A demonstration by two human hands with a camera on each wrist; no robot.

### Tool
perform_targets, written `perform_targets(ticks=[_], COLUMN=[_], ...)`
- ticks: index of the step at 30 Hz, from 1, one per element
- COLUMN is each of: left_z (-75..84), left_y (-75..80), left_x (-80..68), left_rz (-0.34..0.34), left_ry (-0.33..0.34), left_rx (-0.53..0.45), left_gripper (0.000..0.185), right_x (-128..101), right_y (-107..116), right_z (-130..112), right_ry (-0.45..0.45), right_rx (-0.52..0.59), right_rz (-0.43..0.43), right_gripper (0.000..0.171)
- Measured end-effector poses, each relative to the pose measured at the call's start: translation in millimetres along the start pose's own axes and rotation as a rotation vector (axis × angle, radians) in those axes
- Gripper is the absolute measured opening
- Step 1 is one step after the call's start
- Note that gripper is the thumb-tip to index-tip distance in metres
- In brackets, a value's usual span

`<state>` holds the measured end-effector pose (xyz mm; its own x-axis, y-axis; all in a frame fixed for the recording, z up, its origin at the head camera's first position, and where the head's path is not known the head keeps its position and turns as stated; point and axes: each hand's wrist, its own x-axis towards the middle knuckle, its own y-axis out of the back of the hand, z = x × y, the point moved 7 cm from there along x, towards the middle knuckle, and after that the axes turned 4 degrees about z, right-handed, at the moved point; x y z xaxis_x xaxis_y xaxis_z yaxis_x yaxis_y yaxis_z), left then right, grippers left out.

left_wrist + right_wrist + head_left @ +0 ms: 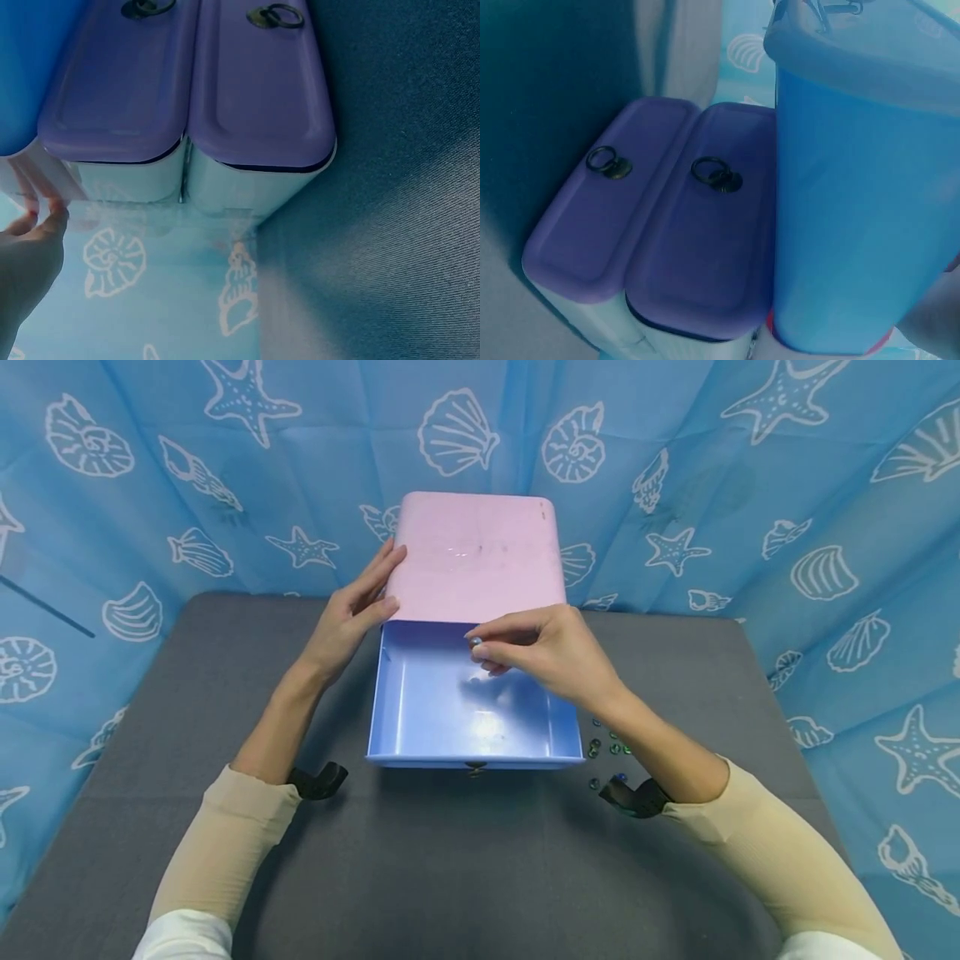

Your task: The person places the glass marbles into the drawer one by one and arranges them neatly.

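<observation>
A small drawer cabinet with a pink top (pixel 476 556) stands at the back of the table, its blue top drawer (pixel 480 763) pulled out. My left hand (pixel 352 610) rests against the cabinet's left side, thumb and fingers at the top's edge. Over the open drawer, my right hand (pixel 551 652) pinches a small shiny glass marble (pixel 476 643) between thumb and fingertips. Two lower drawers (pixel 259 82) with purple-looking fronts and ring pulls are shut in both wrist views. Part of the right hand hides the drawer's back right area.
Several small green and blue glass marbles (pixel 594 748) lie on the grey table (pixel 465 860) right of the drawer, partly hidden by the right forearm. A blue curtain (pixel 300 460) with shell and starfish prints hangs behind the cabinet and at both sides.
</observation>
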<state>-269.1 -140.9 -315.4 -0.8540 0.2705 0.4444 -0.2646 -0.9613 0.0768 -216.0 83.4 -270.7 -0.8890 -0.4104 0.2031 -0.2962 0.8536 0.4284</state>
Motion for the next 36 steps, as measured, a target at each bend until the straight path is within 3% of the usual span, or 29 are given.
perform_targets(ticks=[12,24,36], left_z=[-2.5,-2.5,-2.7], left_y=[-0.1,-0.4,-1.0], left_x=[1.0,-0.7,-0.2], left_rz=[0.002,0.005,0.011], left_ry=[0.022,0.009,0.018], left_rx=[0.002,-0.01,-0.028], left_gripper=[0.058,0.057,0.056], right_x=[9.0,10.3,8.6], right_y=[-14.6,-30.0,-44.8], right_z=[2.2,12.4,22.1], right_ry=[-0.072,-0.229,-0.317], right_rx=[0.058,-0.061,-0.142], right_rz=[-0.022,-0.081,-0.185], right_gripper=[0.02,0.02,0.02])
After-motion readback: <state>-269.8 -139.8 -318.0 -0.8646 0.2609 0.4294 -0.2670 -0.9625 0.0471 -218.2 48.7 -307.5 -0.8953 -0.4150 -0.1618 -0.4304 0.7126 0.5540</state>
